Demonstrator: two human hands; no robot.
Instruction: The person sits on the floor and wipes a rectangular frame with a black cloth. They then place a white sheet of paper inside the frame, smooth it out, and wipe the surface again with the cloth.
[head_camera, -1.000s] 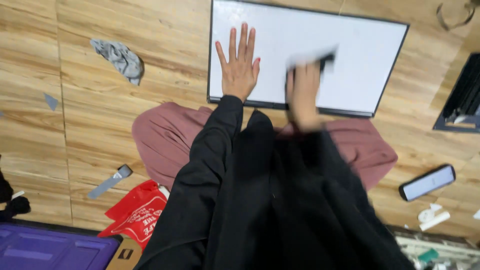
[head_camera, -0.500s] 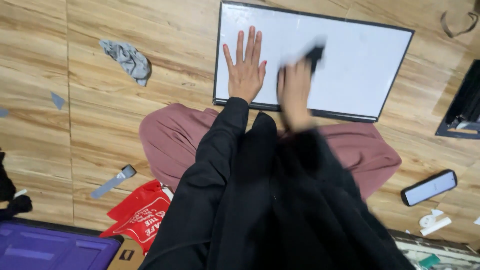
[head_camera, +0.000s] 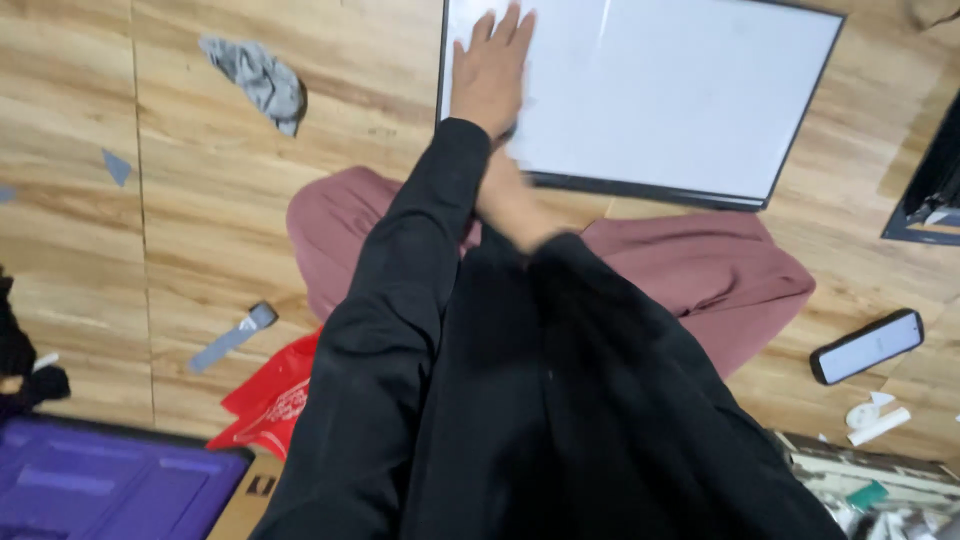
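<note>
panel (head_camera: 680, 90): white, dark-framed, on floor ahead of knees
left hand (head_camera: 490, 70): flat, fingers spread, on panel's near-left corner
right hand (head_camera: 505, 195): blurred under left wrist, grip unclear

A white panel (head_camera: 690, 90), a grey rag (head_camera: 258, 80), a phone (head_camera: 866, 346), a red bag (head_camera: 275, 395) and a purple tray (head_camera: 100, 490) are borne by the wooden floor (head_camera: 200, 220)

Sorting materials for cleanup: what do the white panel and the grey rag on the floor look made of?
White panel: smooth, faintly glossy sheet in a thin dark frame, likely plastic or glass. Grey rag: soft crumpled cloth, matte, with folds.
</note>
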